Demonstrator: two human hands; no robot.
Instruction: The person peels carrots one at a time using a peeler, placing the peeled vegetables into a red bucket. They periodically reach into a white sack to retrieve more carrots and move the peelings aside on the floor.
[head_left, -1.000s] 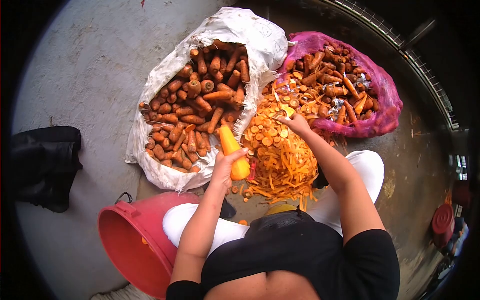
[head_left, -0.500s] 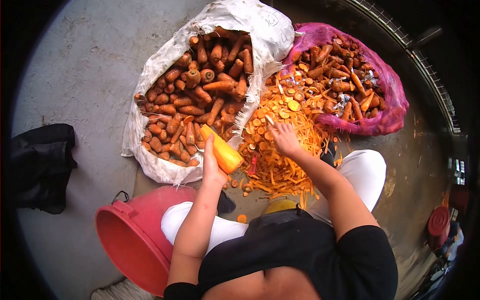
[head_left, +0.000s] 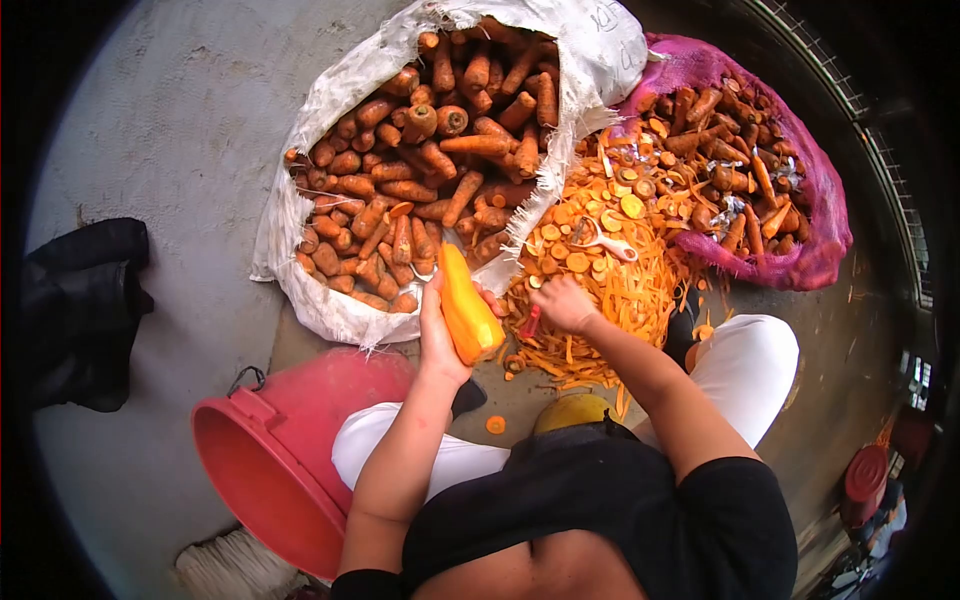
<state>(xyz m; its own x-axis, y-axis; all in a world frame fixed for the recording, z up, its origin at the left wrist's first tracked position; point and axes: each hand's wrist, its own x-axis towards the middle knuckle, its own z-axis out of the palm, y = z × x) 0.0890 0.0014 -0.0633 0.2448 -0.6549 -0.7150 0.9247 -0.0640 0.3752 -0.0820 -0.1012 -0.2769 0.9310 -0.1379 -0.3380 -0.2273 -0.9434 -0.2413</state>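
My left hand (head_left: pixel 440 335) is closed around a large peeled carrot (head_left: pixel 467 305), bright orange-yellow and held upright in front of the white sack. My right hand (head_left: pixel 566 304) reaches down over the heap of peelings (head_left: pixel 610 330), its fingers beside a small red handle (head_left: pixel 531 320). The fingers look slightly apart, and no firm hold on the handle shows. What the handle belongs to is hidden. A white peeler (head_left: pixel 607 241) lies on the cut carrot ends just beyond my right hand.
A white woven sack (head_left: pixel 345 90) full of unpeeled carrots lies open ahead. To its right is a pink mesh sack (head_left: pixel 825 225) with more carrots. A red bucket (head_left: pixel 285 460) lies tipped at my left; black cloth (head_left: pixel 85 310) is on the floor at far left.
My right hand has let go of the peeler, which now rests on the heap, and has moved nearer to me beside the red handle. The left hand has tilted the peeled carrot more upright.
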